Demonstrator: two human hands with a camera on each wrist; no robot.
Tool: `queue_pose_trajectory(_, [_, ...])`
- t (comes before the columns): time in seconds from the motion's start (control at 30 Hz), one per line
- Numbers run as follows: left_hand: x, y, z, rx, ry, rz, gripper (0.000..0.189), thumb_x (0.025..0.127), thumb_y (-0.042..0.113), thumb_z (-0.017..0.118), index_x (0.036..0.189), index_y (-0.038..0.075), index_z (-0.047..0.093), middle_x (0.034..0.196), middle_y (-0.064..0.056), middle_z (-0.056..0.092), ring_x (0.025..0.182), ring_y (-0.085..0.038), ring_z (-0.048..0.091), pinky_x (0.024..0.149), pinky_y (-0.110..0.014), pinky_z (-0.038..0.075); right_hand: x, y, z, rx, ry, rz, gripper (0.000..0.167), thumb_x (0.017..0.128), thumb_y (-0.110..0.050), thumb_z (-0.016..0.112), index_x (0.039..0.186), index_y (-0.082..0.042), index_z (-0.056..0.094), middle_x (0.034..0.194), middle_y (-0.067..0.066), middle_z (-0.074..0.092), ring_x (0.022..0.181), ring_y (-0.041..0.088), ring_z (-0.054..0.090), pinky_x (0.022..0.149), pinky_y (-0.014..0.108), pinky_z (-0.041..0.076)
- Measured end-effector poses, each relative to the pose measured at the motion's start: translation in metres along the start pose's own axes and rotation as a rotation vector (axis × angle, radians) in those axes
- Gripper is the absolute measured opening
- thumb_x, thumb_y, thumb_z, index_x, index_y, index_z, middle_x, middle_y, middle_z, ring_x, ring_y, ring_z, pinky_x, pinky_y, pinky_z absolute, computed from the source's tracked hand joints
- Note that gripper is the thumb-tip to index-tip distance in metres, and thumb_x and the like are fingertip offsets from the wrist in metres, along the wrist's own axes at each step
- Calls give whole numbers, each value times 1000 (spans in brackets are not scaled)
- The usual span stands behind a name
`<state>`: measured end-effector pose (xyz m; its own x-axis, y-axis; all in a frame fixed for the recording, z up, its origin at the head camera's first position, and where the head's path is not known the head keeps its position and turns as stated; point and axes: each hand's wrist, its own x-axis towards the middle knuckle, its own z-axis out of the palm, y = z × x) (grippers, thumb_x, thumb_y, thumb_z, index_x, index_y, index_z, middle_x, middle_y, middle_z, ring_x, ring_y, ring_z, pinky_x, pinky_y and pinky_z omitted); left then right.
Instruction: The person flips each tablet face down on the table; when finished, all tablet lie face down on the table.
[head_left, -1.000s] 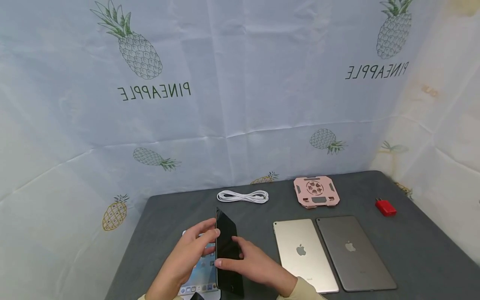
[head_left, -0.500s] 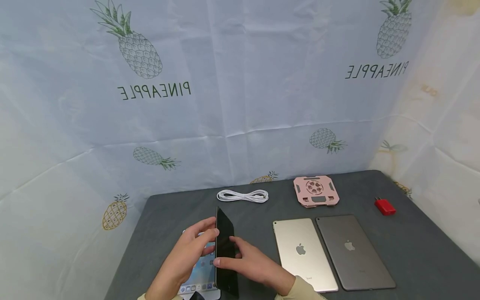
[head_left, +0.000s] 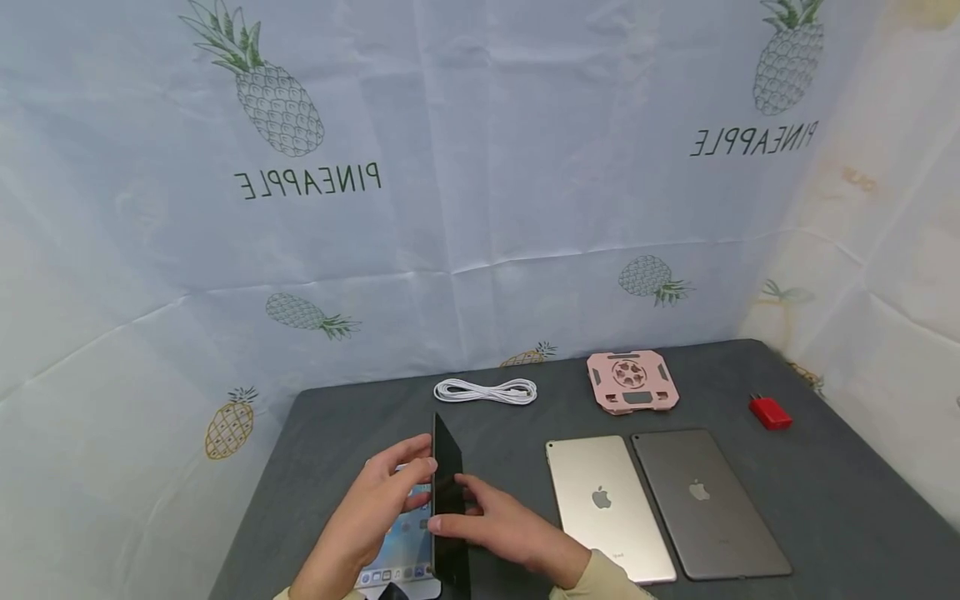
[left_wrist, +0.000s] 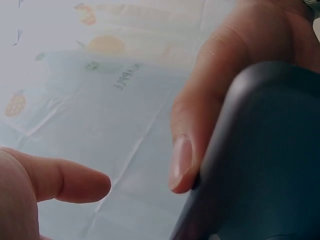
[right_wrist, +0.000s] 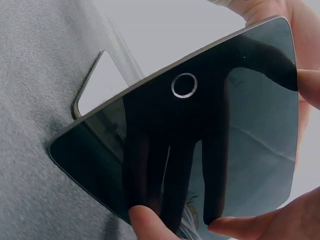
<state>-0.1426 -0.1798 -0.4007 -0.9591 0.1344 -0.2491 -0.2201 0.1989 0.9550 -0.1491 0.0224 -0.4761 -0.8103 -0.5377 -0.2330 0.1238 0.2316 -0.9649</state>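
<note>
Fingers of the left hand [head_left: 375, 500] pinch the left edge of the black tablet [head_left: 444, 493]. White tablet [head_left: 401, 552] lies beneath, screen lit, partly hidden. Black tablet: steeply tilted, dark screen facing right; contact with the counter [head_left: 322, 433] cannot be told. White cable [head_left: 486, 392] lies coiled at back. Right hand [head_left: 502, 525]: thumb and index finger spread, apparently holding the black tablet across its front. Gold tablet [head_left: 609, 500] flat, back up; pink stand [head_left: 632, 382] behind; grey tablet [head_left: 708, 504] just beside gold, also back up; red plug [head_left: 771, 413] rightmost.

Progress, judged: handling of the black tablet is midway, and setting it flat remains. Other four tabletop items right and back: no hand on them; gold and grey tablets look settled.
</note>
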Motion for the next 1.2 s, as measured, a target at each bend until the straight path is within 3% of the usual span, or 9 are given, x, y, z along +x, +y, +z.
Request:
queue_pose_trajectory(0.23, [14,-14,3,17,-84,26,58,106,16,48,160,-7,44,157,-30,52,116,-34,68,102,-53,62,-10,-11,-12,-33,30,1,92,96,-47,76,165,-1,36,150,22,59,119,27,71,96,53,63])
queue_pose_trajectory(0.4, [26,-30,9,34,-134,14,62,109,24,53,160,-10,41,150,-30,58,123,-36,70,100,-51,63,-20,-19,-20,-111,85,-52,93,94,-43,80,168,-9,35,153,20,59,122,31,71,89,48,64])
queue_pose_trajectory(0.67, [39,-47,20,81,-116,-7,60,103,20,55,152,-13,48,136,-22,70,113,-26,75,93,-47,65,-35,-29,-23,-99,147,-125,85,93,-30,83,165,-9,42,149,16,62,118,27,71,89,36,65])
queue_pose_trajectory(0.97, [44,-54,30,120,-120,-69,61,100,19,59,152,-12,49,127,-14,72,105,-22,68,85,-43,63,-50,-32,-33,-111,195,-152,71,94,-10,81,157,1,52,148,17,60,117,26,68,89,30,63])
queue_pose_trajectory(1.2, [43,-57,33,117,-117,-88,62,101,22,61,153,-10,49,138,-22,67,106,-21,68,88,-47,65,-57,-21,-43,-159,297,-126,63,94,-14,80,151,3,58,138,16,64,108,21,68,83,31,63])
